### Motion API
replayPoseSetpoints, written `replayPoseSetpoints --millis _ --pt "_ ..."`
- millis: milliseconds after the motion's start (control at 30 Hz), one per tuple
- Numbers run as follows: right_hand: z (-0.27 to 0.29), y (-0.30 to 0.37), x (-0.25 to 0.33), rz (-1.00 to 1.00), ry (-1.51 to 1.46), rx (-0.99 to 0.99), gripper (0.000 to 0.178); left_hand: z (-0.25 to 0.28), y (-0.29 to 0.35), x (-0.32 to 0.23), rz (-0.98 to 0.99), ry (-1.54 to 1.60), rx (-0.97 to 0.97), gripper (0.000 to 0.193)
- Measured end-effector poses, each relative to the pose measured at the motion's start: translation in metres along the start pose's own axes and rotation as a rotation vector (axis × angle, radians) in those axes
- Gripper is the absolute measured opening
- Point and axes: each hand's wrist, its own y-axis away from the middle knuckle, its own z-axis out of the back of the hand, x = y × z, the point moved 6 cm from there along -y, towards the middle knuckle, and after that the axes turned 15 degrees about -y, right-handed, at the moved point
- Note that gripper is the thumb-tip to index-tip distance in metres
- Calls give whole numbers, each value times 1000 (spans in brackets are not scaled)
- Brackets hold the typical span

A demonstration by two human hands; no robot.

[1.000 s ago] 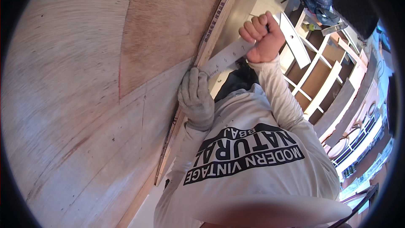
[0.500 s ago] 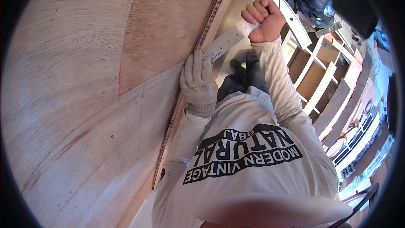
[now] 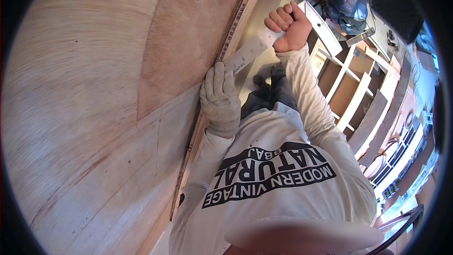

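Gripping a white ruler [image 3: 248, 55], the bare right hand [image 3: 292, 27] is curled tight around its far end! Down at the other end, the ruler slants in to the edge of the big wooden panel [image 3: 89, 127], right beside the gloved left hand [image 3: 221, 97]. That one lies along the edge, fingers straight and together, thumb hidden, so whether it pinches anything, nobody can tell. Past the fist, a white bar [image 3: 323, 30] with a small hole; beyond, a pale wooden frame [image 3: 348, 81].
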Motion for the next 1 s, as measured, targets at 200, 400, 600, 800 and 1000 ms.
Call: replayPoseSetpoints --millis 200,400,600,800,1000 --pt "2 1 10 53 19 -28 30 -4 -14 -4 -41 -4 36 34" --pt "-9 -23 18 -3 -18 6 28 -6 -31 -10 -37 -6 -30 33" --pt "-7 4 5 15 37 -70 29 -2 -17 -4 -9 -23 122 32" --pt "-14 -47 23 -43 -17 15 28 -14 -50 -19 -2 -11 -6 30" --pt "-13 -32 21 -4 8 -27 29 -11 -43 -15 18 -1 103 32"
